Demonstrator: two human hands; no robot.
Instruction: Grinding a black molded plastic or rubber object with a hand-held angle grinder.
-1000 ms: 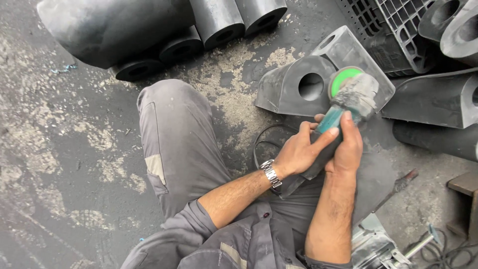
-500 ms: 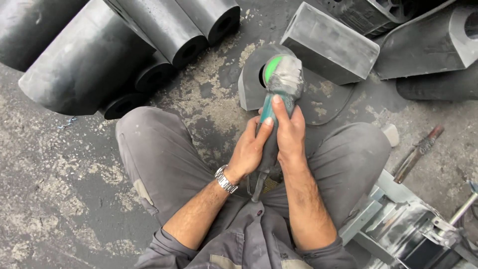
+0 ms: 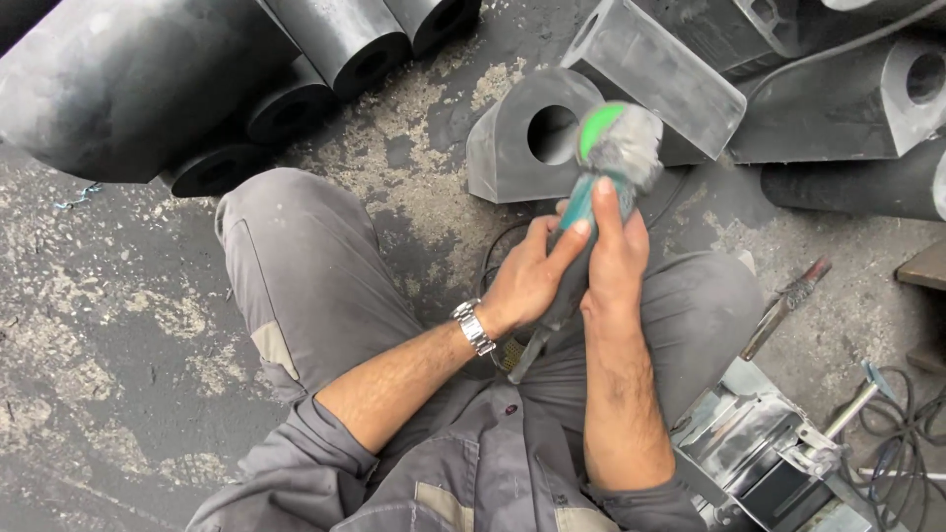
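Head view: my left hand [image 3: 529, 281] and right hand [image 3: 613, 258] both have fingers wrapped tight around the green angle grinder [image 3: 603, 167], held above my lap, its head just before the holed dark block [image 3: 522, 148].

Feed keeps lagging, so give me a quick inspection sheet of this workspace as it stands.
Surface: dark concrete floor, dusty, patchy.
Job's things: angle grinder with green disc, raised near holed grey block.
Clutter: black cylinders; more grey blocks; chisel-like tool; shiny metal unit.
Hands: left hand and right hand both grip the grinder body; wristwatch on the left.
Cables: grinder cord by the knee; coiled cables at right.
Surroundings: nothing seen beyond the floor.
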